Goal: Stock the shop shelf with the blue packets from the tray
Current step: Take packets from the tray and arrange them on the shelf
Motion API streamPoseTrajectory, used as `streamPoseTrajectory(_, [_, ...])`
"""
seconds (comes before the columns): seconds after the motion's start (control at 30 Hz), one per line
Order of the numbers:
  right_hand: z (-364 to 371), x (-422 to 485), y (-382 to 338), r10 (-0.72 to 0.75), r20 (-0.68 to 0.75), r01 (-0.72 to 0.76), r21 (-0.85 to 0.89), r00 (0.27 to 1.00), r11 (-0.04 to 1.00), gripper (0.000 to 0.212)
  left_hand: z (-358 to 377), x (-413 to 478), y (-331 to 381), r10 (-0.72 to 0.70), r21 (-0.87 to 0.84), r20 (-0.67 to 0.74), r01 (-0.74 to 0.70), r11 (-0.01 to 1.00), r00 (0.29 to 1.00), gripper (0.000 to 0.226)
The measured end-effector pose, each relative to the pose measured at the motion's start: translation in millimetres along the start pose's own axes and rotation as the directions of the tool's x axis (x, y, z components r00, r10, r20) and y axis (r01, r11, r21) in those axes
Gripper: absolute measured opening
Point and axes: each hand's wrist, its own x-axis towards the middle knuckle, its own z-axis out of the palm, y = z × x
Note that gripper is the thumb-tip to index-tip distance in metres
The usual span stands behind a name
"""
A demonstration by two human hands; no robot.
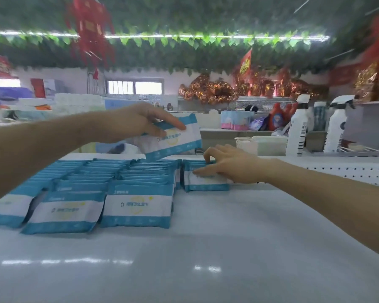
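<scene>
Several rows of blue-and-white packets (138, 206) stand upright on the white shelf (206, 248), filling its left half. My left hand (140, 121) holds one more blue packet (175, 138) in the air above the back of the rows, tilted. My right hand (225, 165) grips a short row of packets (206, 182) at the right end, fingers over its top and thumb along its front. No tray is in view.
White spray bottles (298, 125) stand at the back right behind the shelf's perforated rear edge (337, 169). A white tub (267, 145) and pink packages (234, 121) sit further back. Bare shelf surface stretches in front and to the right.
</scene>
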Motion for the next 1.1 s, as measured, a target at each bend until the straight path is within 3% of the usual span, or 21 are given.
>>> streamPoseTrajectory(0.2, [-16, -35, 28, 0.179, -0.002, -0.178, 0.089, 0.984, 0.980, 0.056, 37, 54, 5, 0.060, 0.026, 0.145, -0.064, 0.998, 0.988, 0.043])
streamPoseTrajectory(0.37, [-25, -77, 53, 0.332, -0.051, -0.319, 0.174, 0.942, 0.932, 0.041, 80, 84, -11, 0.031, 0.284, 0.373, -0.145, 0.948, 0.927, 0.048])
streamPoseTrajectory(0.53, [-34, -91, 59, 0.372, -0.134, -0.336, 0.229, 0.919, 0.914, 0.029, 100, 103, -36, -0.002, 0.553, 0.483, -0.303, 0.776, 0.876, 0.064])
streamPoseTrajectory(0.73, [-44, -83, 47, 0.355, -0.145, -0.315, 0.239, 0.924, 0.919, 0.024, 105, 110, -37, 0.072, 0.650, 0.500, -0.429, 0.628, 0.863, 0.073])
streamPoseTrajectory(0.87, [-60, -68, 30, 0.351, -0.174, -0.301, 0.260, 0.920, 0.918, 0.023, 98, 101, -30, 0.075, 0.737, 0.469, -0.437, 0.516, 0.880, 0.080])
streamPoseTrajectory(1.0, [-79, -39, 12, 0.344, -0.236, -0.273, 0.286, 0.909, 0.919, 0.024, 58, 61, -23, 0.125, 0.716, 0.318, -0.324, 0.619, 0.940, 0.074])
streamPoseTrajectory(1.1, [-106, -2, -15, 0.357, -0.275, -0.257, 0.340, 0.893, 0.905, 0.025, 8, -1, -26, 0.085, 0.703, 0.190, -0.196, 0.684, 0.978, 0.065])
